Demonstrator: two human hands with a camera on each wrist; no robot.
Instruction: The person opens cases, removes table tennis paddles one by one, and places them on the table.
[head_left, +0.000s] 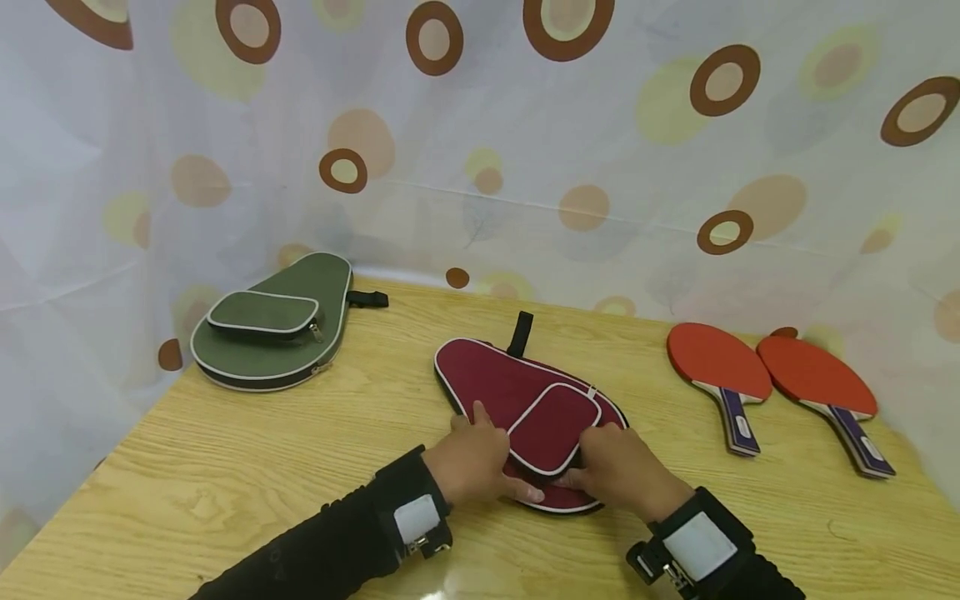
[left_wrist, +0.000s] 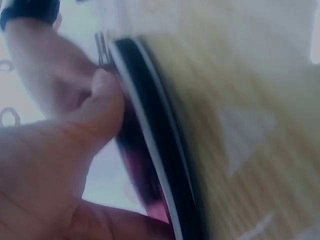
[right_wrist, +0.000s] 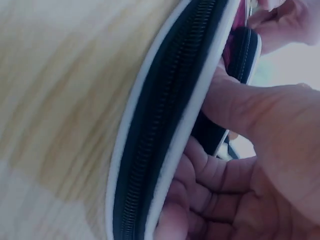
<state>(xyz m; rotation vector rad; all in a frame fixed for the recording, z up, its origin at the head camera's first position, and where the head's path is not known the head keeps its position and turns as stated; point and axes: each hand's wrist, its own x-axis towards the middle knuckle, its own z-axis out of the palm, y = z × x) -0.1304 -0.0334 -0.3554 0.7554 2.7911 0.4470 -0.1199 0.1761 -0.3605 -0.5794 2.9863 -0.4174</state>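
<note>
A dark red table tennis bat case (head_left: pixel 480 379) with white piping lies on the table, its narrow end pointing to the back left. On its front is a small zipped pocket (head_left: pixel 551 429). My left hand (head_left: pixel 472 462) rests on the case's left lower side, fingers spread and the thumb lying below the pocket. At the pocket's right lower edge, my right hand (head_left: pixel 622 467) pinches it, thumb underneath and fingers curled. The right wrist view shows the case's black zipped side (right_wrist: pixel 170 105) right beside the curled fingers.
A green bat case (head_left: pixel 300 287) with its own pocket lies at the back left. Two red table tennis bats, a nearer-left bat (head_left: pixel 716 358) and a right-hand bat (head_left: pixel 817 375), lie at the right of the wooden table (head_left: pixel 247 492). A patterned curtain (head_left: pixel 480 108) hangs behind.
</note>
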